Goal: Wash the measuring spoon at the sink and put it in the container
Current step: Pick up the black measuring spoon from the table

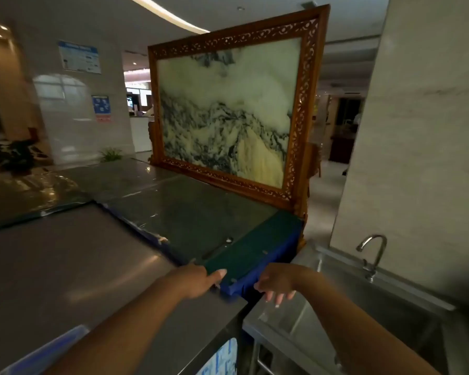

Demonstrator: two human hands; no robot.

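Note:
The measuring spoon [219,247] lies on the grey counter [73,255], its shiny bowl at the far end and its dark handle pointing toward me. My left hand [198,281] rests on the counter just short of the handle, fingers extended and holding nothing. My right hand [276,284] hangs with fingers apart and pointing down, over the near left corner of the steel sink [363,307], empty. A curved tap [372,255] stands at the sink's far side. I cannot pick out the container for certain.
A dark green board on a blue base [257,255] sits at the counter's right end, beside the spoon. A large framed stone picture [228,115] stands behind the counter. A blue-edged item [46,353] lies at the near left. A pale wall rises behind the sink.

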